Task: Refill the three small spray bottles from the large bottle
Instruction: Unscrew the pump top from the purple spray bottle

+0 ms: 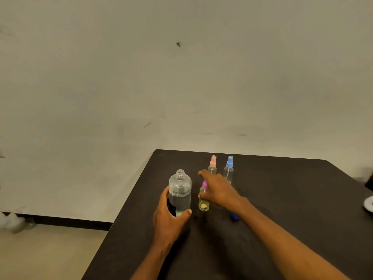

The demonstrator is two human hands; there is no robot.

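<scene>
One large bottle (180, 190), uncapped, stands on the black table (282, 199), the left hand (168, 217) clamped round its base. There are three small spray bottles. The purple-topped bottle (203, 206) is beside it, partly behind the right hand (219, 190), whose grip I cannot tell. The pink-topped bottle (212, 167) and blue-topped bottle (229, 170) stand behind. One blue cap (234, 216) lies on the table. The wall (181, 87) is pale.

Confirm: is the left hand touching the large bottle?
Touching. The head view shows the left hand wrapped round the large bottle, thumb across its front.
</scene>
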